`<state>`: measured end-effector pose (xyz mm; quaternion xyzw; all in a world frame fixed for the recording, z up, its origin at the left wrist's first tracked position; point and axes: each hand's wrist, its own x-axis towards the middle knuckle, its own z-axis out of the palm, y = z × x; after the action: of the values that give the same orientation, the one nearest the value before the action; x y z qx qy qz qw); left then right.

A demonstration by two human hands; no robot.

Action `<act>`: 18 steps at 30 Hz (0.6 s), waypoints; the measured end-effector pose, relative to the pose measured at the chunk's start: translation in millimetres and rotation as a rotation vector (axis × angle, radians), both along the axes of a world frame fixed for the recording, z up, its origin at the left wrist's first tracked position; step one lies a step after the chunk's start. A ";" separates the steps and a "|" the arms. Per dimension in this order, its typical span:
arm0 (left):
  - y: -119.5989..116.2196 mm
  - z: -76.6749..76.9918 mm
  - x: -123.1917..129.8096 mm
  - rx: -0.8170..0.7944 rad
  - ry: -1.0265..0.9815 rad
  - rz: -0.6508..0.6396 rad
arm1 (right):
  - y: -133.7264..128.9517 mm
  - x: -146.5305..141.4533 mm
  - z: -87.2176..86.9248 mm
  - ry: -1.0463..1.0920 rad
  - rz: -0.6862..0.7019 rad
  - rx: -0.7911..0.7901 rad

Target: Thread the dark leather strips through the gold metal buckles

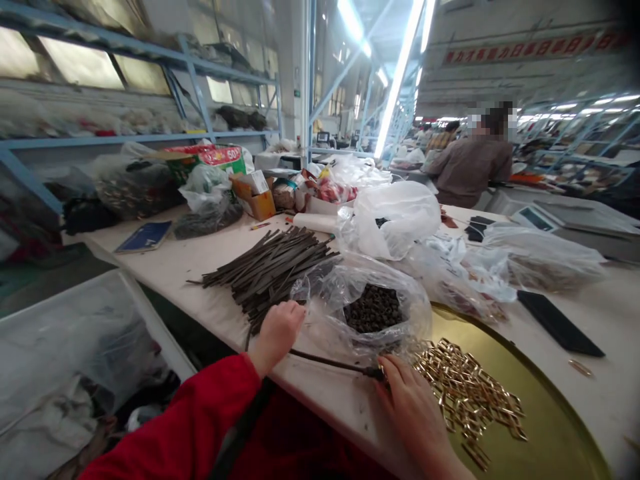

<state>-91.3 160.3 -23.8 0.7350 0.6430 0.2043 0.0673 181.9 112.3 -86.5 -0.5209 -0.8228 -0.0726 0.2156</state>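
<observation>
A long thin dark strap [330, 362] runs in a curve along the table's front edge. My right hand [410, 400] pinches its right end, where a small dark piece shows at the fingertips. The strap's other stretch passes beneath my left hand [278, 333], which is closed with its fingers curled; what they grip is hidden. Just beyond the left hand lies a loose pile of dark strips [270, 263]. A clear plastic bag [320, 327], open at the top, holds many small dark loops [375, 308] between and beyond my hands. Gold metal rings [465, 387] lie heaped beside the right hand.
The gold rings rest on a round gold tray [550, 420]. A black flat object [560, 323] and one loose ring [580, 368] lie farther right. White plastic bags [395, 220], a blue notebook [144, 237] and a small carton [255, 197] stand behind. A lined bin [135, 293] is at left; a person [473, 167] is beyond.
</observation>
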 end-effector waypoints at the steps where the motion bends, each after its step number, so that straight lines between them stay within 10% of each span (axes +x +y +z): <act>1: 9.7 5.7 -8.2 0.013 -0.022 0.063 | -0.1 -0.7 -0.6 -0.006 0.003 0.013; 9: 33.8 36.6 -34.1 -0.061 -0.392 0.239 | -16.3 -2.8 9.8 0.049 0.053 0.082; 13: -10.7 37.3 -15.1 -0.361 -0.714 0.135 | -32.8 -15.4 33.4 0.263 0.101 -0.118; 18: -105.7 13.4 33.9 -0.719 -0.971 -0.037 | -48.3 -56.4 56.0 0.635 0.188 -0.760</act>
<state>-57.4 54.5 -10.4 0.4999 0.5547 0.2853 0.6008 125.6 64.0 -30.6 -0.4824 -0.7283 0.4139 0.2560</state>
